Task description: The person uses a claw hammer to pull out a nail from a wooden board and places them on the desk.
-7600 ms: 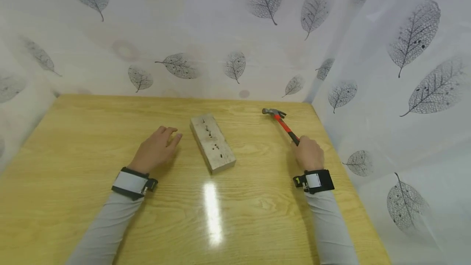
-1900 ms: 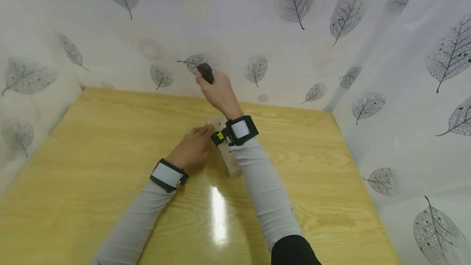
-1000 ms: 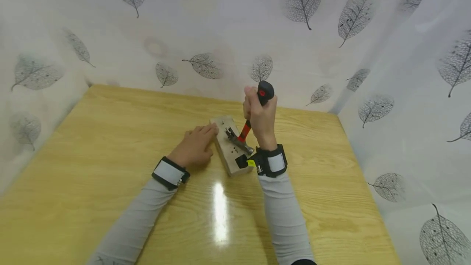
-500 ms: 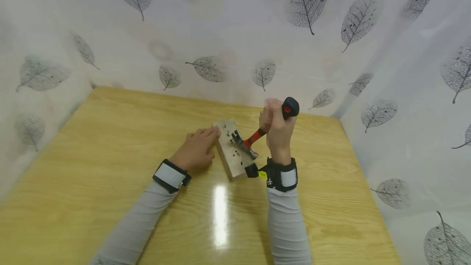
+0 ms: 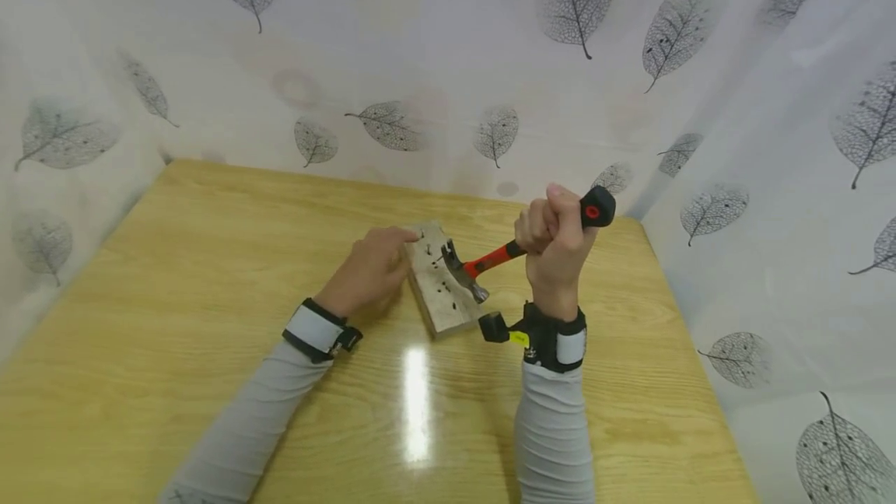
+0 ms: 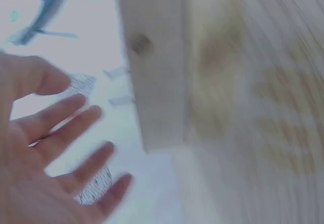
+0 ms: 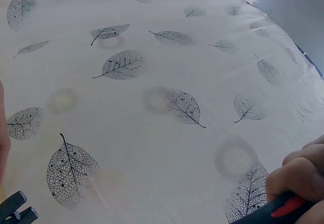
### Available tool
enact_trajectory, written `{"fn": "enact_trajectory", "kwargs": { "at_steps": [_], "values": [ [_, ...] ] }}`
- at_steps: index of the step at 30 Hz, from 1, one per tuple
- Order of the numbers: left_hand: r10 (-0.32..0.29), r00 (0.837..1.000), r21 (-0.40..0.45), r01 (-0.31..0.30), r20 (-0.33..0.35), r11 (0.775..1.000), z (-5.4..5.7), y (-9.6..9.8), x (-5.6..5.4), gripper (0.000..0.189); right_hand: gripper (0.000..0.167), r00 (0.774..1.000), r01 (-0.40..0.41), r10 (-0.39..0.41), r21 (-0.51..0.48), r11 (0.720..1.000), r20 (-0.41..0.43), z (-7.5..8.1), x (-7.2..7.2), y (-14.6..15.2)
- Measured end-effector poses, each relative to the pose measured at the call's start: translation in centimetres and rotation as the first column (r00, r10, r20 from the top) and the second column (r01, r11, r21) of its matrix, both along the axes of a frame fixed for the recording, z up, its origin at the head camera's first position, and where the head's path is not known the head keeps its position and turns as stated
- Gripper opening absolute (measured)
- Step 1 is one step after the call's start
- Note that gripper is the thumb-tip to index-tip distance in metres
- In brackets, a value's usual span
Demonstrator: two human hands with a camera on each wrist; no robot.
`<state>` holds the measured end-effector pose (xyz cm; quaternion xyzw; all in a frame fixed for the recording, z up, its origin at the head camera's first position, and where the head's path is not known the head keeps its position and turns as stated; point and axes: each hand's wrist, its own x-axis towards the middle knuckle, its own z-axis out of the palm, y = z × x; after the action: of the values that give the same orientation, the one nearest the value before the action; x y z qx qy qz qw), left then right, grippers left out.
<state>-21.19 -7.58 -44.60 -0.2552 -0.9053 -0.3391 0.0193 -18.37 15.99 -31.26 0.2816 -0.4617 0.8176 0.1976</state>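
Note:
My right hand (image 5: 558, 247) grips the black end of a claw hammer (image 5: 490, 260) with a red handle. The handle leans over to the right, and the hammer's head lies over the wooden block (image 5: 442, 311). Between the claw's prongs a nail (image 6: 58, 34) shows as a thin line in the left wrist view. Several dark holes and nails mark the block's top. At the block's left side is my left hand (image 5: 371, 271), its fingers spread and slightly bent in the left wrist view, holding nothing.
The block lies on a glossy wood-grain table (image 5: 210, 294). Behind and to the right hangs a white sheet (image 5: 448, 37) printed with leaves. Black straps with small cameras circle both wrists.
The right hand took the hammer from the back right to the block, swung it, then levered the handle rightward and down. The left hand came to the block's side and has just loosened from it.

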Motion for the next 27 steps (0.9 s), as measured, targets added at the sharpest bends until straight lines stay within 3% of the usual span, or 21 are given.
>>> {"fn": "enact_trajectory", "kwargs": {
  "at_steps": [4,9,13,18,22,25,27],
  "values": [
    [-0.077,0.997,0.161,0.081,-0.03,0.984,1.1,1.0,0.6,0.036,0.049,1.0,-0.021,0.021,-0.018,1.0,0.008,0.1,0.1,-0.1],
    [-0.076,0.997,0.187,0.074,-0.001,0.98,1.2,1.6,1.2,0.029,0.049,0.997,-0.069,0.07,-0.027,0.997,0.015,0.2,0.2,-0.4],
    [-0.039,0.999,0.178,0.042,-0.018,0.983,1.0,1.6,1.2,0.018,0.05,0.995,-0.094,0.095,-0.027,0.995,0.009,0.3,0.3,-0.7],
    [-0.005,0.996,0.165,0.021,-0.094,0.986,0.9,1.5,1.0,0.013,0.05,0.994,-0.107,0.107,-0.004,0.994,0.014,0.3,0.5,-0.7],
    [0.026,0.992,0.233,0.002,-0.12,0.972,1.0,1.1,0.5,0.013,0.051,0.995,-0.099,0.099,0.01,0.995,0.014,0.1,0.7,-0.5],
    [0.093,0.99,0.252,-0.064,-0.102,0.966,1.3,-0.1,0.0,0.013,0.052,0.994,-0.109,0.109,0.013,0.994,0.012,0.1,0.6,-0.4],
    [0.154,0.986,0.213,-0.137,-0.066,0.967,1.4,-1.7,-0.3,0.014,0.052,0.993,-0.116,0.116,0.014,0.993,0.012,0.1,0.6,-0.5]
  ]
}}
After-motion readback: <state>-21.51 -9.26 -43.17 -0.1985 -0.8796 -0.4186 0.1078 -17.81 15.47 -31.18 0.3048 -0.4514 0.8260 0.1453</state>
